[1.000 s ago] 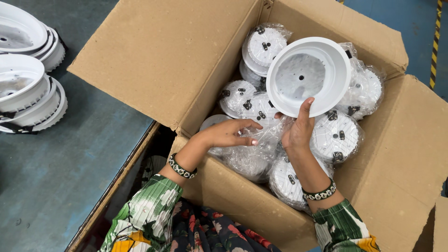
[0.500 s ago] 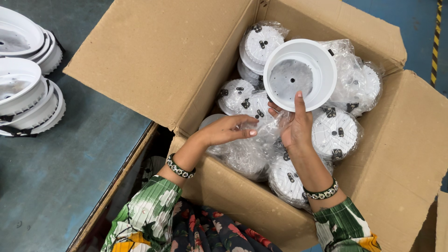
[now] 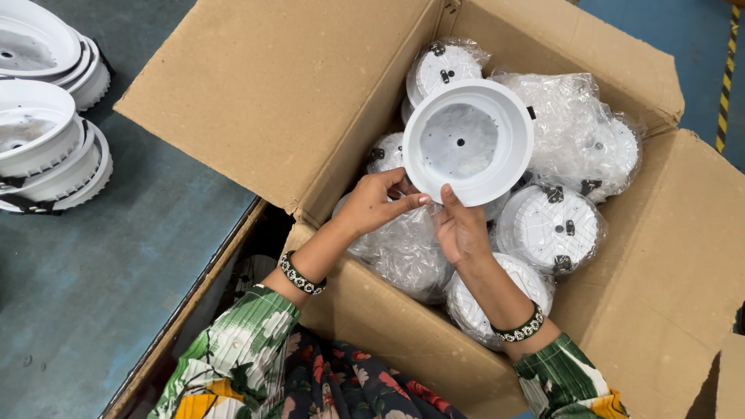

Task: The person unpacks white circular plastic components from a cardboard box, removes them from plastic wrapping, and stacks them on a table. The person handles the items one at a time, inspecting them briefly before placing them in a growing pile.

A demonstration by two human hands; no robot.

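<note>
A white round plastic housing (image 3: 468,142), bowl-shaped with its open side up, is held over an open cardboard box (image 3: 683,256). My right hand (image 3: 459,225) grips its near rim from below. My left hand (image 3: 379,203) pinches the rim's left edge with thumb and fingers. Under the housing lie several more white housings wrapped in clear plastic bags (image 3: 549,225), filling the box.
Stacks of unwrapped white housings (image 3: 43,147) stand at the far left on a grey-blue table (image 3: 116,264). The box's big left flap (image 3: 287,93) leans out over the table edge. A yellow-black striped line (image 3: 728,70) runs along the blue floor at the right.
The housing has come left and lower, closer to me. My left hand rose from the wrapped parts and took hold of its rim.
</note>
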